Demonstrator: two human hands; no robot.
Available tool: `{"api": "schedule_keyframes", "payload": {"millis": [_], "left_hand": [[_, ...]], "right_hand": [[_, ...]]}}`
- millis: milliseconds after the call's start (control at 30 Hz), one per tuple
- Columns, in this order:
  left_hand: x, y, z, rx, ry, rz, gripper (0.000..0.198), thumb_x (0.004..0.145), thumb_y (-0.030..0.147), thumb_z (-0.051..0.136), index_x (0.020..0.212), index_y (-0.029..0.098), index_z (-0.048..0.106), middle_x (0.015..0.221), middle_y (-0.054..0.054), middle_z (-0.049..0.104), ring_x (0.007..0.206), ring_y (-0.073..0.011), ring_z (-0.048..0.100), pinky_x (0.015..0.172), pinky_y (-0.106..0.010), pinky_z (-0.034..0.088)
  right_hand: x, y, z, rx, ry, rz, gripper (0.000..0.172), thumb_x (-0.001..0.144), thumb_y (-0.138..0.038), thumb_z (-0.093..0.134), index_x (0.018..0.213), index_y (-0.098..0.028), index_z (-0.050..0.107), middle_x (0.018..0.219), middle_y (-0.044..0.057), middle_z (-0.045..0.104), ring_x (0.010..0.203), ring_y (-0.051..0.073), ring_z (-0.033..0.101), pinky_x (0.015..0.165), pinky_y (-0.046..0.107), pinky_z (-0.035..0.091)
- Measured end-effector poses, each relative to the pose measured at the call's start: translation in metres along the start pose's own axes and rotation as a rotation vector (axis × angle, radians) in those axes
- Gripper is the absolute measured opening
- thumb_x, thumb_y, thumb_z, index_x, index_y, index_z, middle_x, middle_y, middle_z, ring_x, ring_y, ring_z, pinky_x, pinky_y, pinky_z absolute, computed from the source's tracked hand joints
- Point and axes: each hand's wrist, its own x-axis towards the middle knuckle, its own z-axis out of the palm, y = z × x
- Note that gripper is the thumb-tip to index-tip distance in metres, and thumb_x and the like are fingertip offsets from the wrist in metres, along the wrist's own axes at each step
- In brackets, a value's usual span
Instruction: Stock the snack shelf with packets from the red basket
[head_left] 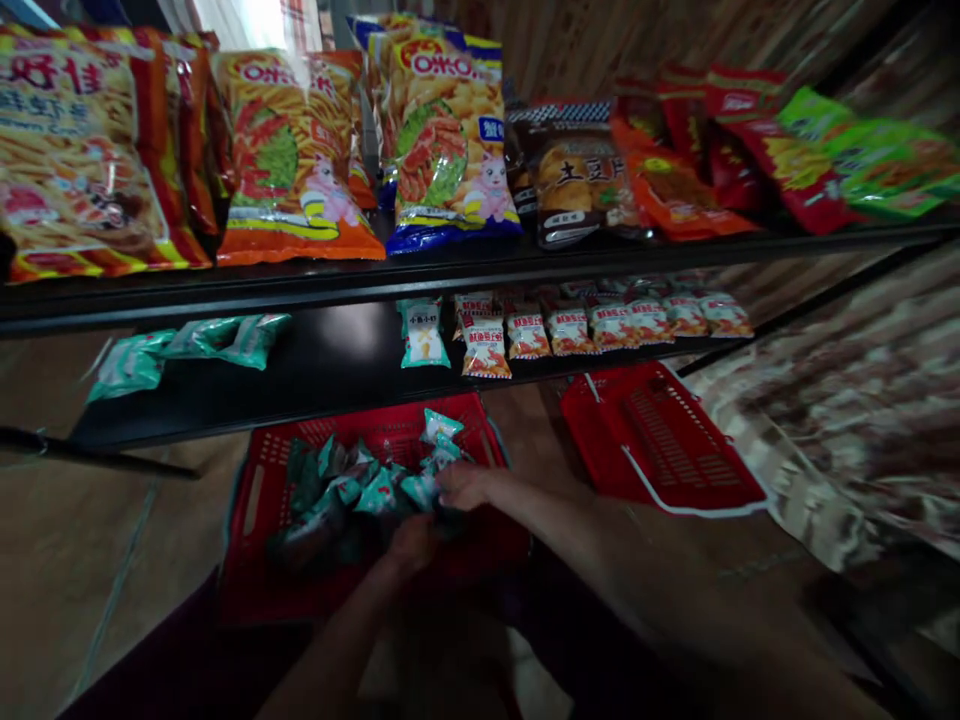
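Both of my hands reach into a red shopping basket (pixel 259 480) that holds several small green-and-white snack packets (pixel 377 492). My right hand (pixel 465 487) is at the basket's right side, its fingers curled against a green snack packet (pixel 421 488). Lower and closer to me, my left hand (pixel 414 542) has its fingers drawn together beside a dark patch between the hands. Shadow and blur hide what its fingertips hold, if anything. One more green packet (pixel 441 425) lies near the basket's far right rim.
On the lower black shelf (pixel 345 375), green packets (pixel 202 345) lie at left and orange-and-white packets (pixel 570 328) stand in a row at right. Large snack bags (pixel 450 140) line the upper shelf (pixel 315 285), which overhangs. A second red basket (pixel 660 435) rests on the floor to the right.
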Motion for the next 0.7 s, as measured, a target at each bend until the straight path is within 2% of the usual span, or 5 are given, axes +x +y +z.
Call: {"api": "schedule_keyframes", "payload": {"millis": [67,200,333,533,700], "left_hand": [[-0.016,-0.006,0.005,0.047,-0.045,-0.019,0.018,0.076,0.020,0.052,0.079,0.021,0.070,0.092,-0.013,0.072,0.093,-0.0288,0.067,0.079,-0.036,0.046],[-0.031,-0.012,-0.001,0.129,-0.060,-0.035,0.027,0.082,0.019,0.046,0.095,0.019,0.069,0.107,-0.014,0.069,0.108,-0.0262,0.063,0.089,-0.033,0.043],[-0.030,-0.017,-0.004,0.171,-0.081,-0.056,0.031,0.085,0.022,0.044,0.103,0.014,0.068,0.111,-0.015,0.068,0.107,-0.0250,0.063,0.088,-0.030,0.045],[-0.023,-0.024,0.009,0.191,-0.048,-0.091,0.033,0.089,0.022,0.039,0.103,0.011,0.068,0.109,-0.017,0.069,0.105,-0.0251,0.064,0.088,-0.031,0.045],[-0.021,-0.020,0.008,0.136,0.031,-0.123,0.032,0.088,0.018,0.041,0.104,0.012,0.068,0.110,-0.016,0.069,0.106,-0.0248,0.064,0.090,-0.031,0.045]], "right_hand": [[-0.008,0.004,0.007,-0.015,-0.016,0.053,0.022,0.076,-0.017,0.060,0.095,-0.015,0.071,0.103,0.014,0.070,0.100,0.028,0.065,0.084,0.034,0.050],[-0.012,0.005,0.023,0.003,0.064,0.120,0.047,0.084,-0.026,0.054,0.130,-0.017,0.054,0.128,0.017,0.059,0.119,0.028,0.056,0.095,0.035,0.045],[0.004,0.001,0.050,-0.002,0.071,0.189,0.071,0.073,-0.024,0.069,0.139,-0.020,0.044,0.143,0.018,0.044,0.130,0.032,0.045,0.102,0.040,0.041],[0.033,0.008,0.078,-0.003,0.075,0.260,0.046,0.088,-0.011,0.039,0.129,-0.020,0.056,0.147,0.015,0.040,0.121,0.028,0.055,0.100,0.039,0.043],[0.032,0.022,0.065,-0.001,0.121,0.252,0.040,0.085,-0.011,0.042,0.116,-0.020,0.066,0.125,0.013,0.063,0.107,0.023,0.064,0.092,0.033,0.048]]}}
